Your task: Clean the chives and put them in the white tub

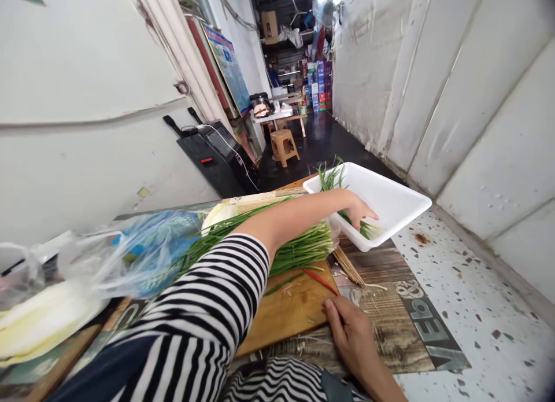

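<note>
My left hand (359,210), at the end of an arm in a striped sleeve, reaches into the white tray (418,203). Its fingers are around a small bunch of thin green stalks (330,179), with the index finger stretched out. A large pile of green stalks (303,247) lies on the wooden cutting board (288,312), partly behind my left forearm. My right hand (353,329) rests open at the board's right edge, thumb and fingers extended, beside the end of a thin red strip (321,280). No object shows in that hand.
Thin brown sticks (348,267) lie below the tray. Clear plastic bags (143,251) and pale cabbage (47,318) are at the left. A black object (212,159) leans by the left wall. Farther back stand a brown stool (284,146) and a small table (273,117).
</note>
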A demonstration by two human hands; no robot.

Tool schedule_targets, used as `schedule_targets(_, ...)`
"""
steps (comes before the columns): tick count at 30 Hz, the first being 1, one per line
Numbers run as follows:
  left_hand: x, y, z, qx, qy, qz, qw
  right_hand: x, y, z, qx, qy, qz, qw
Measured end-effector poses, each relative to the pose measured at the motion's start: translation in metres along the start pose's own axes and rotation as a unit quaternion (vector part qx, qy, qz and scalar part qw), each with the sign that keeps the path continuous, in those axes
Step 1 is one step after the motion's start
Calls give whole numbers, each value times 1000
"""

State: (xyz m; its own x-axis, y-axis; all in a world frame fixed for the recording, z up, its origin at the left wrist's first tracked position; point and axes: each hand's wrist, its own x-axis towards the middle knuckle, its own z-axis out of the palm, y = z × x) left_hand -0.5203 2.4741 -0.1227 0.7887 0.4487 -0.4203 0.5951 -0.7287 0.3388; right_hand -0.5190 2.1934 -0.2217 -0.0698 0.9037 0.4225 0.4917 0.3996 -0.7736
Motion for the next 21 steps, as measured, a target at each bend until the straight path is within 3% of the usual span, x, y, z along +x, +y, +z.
schedule_targets(2,-17,9,-22,62,6,16,998,1,1,1,-1,10,2,1000)
schedule_targets(5,-62,20,-50,114,95,52,988,1,3,1,13,11,38,999)
schedule_targets(7,-106,26,-55,138,145,60,978,1,3,-1,34,-10,93,995)
schedule_targets(9,-160,33,-45,153,190,33,969,3,2,-4,65,-43,149,986)
schedule_targets(12,-242,47,-2,161,255,-36,953,15,-3,-10,46,-41,154,986)
schedule_targets(15,-300,60,63,107,314,-106,937,38,-10,-12,-35,8,77,996)
schedule_targets(18,-324,65,125,14,350,-139,926,66,-17,-6,-85,20,7,996)
schedule_targets(21,-329,63,163,-37,330,-138,933,94,-22,4,-137,51,-58,988)
